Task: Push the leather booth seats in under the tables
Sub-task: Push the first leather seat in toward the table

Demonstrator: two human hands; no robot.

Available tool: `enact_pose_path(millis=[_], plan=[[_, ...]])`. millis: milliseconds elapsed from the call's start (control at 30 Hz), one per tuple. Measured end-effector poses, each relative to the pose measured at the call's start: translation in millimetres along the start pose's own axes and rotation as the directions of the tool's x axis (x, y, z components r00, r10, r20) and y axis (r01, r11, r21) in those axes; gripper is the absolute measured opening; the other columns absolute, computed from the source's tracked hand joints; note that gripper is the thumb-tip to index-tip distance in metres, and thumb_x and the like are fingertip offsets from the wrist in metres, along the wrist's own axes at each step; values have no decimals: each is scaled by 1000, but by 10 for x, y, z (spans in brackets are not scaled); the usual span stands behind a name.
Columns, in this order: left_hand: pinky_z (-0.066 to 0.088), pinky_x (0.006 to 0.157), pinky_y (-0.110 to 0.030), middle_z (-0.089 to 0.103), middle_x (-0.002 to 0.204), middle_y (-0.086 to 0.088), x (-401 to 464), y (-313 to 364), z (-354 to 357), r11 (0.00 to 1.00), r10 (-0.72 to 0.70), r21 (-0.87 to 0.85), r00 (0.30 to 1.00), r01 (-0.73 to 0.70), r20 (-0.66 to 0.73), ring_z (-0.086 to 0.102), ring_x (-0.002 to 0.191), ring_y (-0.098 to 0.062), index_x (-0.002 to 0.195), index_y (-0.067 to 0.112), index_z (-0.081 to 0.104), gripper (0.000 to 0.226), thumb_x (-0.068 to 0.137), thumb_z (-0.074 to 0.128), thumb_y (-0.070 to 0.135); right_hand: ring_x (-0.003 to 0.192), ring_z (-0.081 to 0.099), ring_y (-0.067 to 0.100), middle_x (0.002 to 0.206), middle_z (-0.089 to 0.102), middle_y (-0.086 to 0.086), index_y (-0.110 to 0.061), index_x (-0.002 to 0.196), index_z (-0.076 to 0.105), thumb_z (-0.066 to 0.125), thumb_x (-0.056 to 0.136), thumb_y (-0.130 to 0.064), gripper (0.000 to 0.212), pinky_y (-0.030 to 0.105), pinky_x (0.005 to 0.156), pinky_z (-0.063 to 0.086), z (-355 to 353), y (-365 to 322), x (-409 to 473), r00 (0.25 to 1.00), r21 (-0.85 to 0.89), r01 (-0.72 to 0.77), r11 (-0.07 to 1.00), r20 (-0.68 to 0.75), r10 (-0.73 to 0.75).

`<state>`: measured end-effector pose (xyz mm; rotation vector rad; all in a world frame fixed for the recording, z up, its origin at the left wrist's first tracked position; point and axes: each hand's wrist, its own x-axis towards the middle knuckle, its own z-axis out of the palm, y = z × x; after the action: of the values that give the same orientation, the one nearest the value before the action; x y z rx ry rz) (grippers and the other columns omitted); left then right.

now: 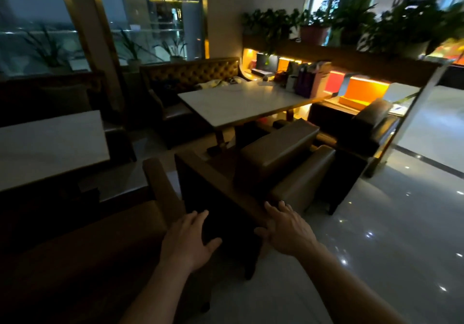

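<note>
At the near end of a dim dining room, a brown leather booth seat (263, 173) stands with its dark back panel facing the camera, its front toward a white marble-topped table (241, 102) but not yet tucked under it. The left hand (188, 238) lies flat against the dark back panel, fingers straight and slightly spread, thumb out to the right. The right hand (286, 228) reaches toward the back's top edge at its right corner, fingers straight and fanned; whether it touches the leather cannot be told in the gloom. Neither hand grips anything. A second armchair (364, 128) sits beyond, just beside the same table's right end. A tufted bench (195, 72) lines the table's far side. To the left stands another white table (50, 143), with another brown seat (100, 235) near it. Potted plants (313, 22) top a lit shelf (351, 57) holding orange boxes (364, 90) and paper bags (306, 82).
</note>
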<state>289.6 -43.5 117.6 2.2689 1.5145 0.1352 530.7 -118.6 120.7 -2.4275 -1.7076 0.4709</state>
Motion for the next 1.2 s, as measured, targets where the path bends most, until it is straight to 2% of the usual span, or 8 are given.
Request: enact_pose_path(millis=[267, 367, 500, 700, 867, 1067, 1200], plan=[[29, 115, -44, 16, 161, 7, 983, 1446, 539, 989, 149, 12, 985, -151, 90, 19, 146, -21, 152, 40, 14, 86, 83, 53, 70, 149, 17, 34, 164, 14, 15, -31, 157, 12, 50, 84, -73, 93, 45, 119, 25, -467, 1474, 352, 989, -2, -135, 991, -59, 135], [29, 114, -46, 15, 161, 7, 1413, 1850, 787, 984, 177, 1, 979, -178, 104, 19, 146, -22, 152, 40, 13, 89, 81, 55, 71, 148, 19, 34, 163, 17, 15, -30, 157, 15, 50, 83, -75, 93, 47, 118, 26, -562, 1952, 666, 985, -17, -159, 987, -77, 157], [25, 116, -45, 16, 161, 5, 2140, 2288, 1090, 981, 191, -1, 973, -193, 127, 19, 146, -21, 153, 38, 11, 90, 82, 54, 71, 150, 12, 34, 164, 10, 16, -31, 157, 11, 53, 86, -70, 92, 49, 120, 22, -686, 2499, 1300, 984, -35, -171, 985, -59, 169], [27, 115, -43, 15, 161, 4, 3264, 2834, 1569, 992, 120, -50, 976, -113, 181, 18, 146, -21, 153, 38, 8, 92, 81, 55, 71, 151, 9, 35, 165, 6, 15, -31, 158, 8, 57, 86, -67, 93, 51, 121, 20, -871, 3246, 2430, 987, -86, -144, 986, 61, 150], [32, 113, -47, 15, 162, 6, 3951, 3218, 1785, 996, 54, -79, 975, -38, 215, 20, 146, -22, 152, 42, 8, 98, 75, 57, 76, 150, 11, 35, 164, 10, 14, -29, 158, 10, 60, 87, -64, 93, 51, 120, 21, -1069, 3679, 3228, 988, -104, -90, 990, 113, 102], [33, 112, -46, 14, 161, 8, 4689, 3490, 2132, 990, -42, -121, 968, 74, 248, 20, 145, -20, 152, 43, 7, 103, 71, 60, 77, 150, 13, 34, 164, 13, 14, -33, 157, 10, 62, 81, -69, 99, 52, 119, 25, -969, 4194, 4296, 978, -146, 50, 988, 209, -18], [33, 112, -47, 14, 161, 8, 5007, 3529, 2414, 977, -156, -100, 953, 187, 259, 23, 144, -20, 152, 44, 7, 106, 68, 64, 76, 151, 8, 33, 165, 9, 13, -33, 157, 7, 65, 82, -64, 101, 52, 120, 22, -838, 4492, 4957, 949, -191, 179, 965, 292, -118]])
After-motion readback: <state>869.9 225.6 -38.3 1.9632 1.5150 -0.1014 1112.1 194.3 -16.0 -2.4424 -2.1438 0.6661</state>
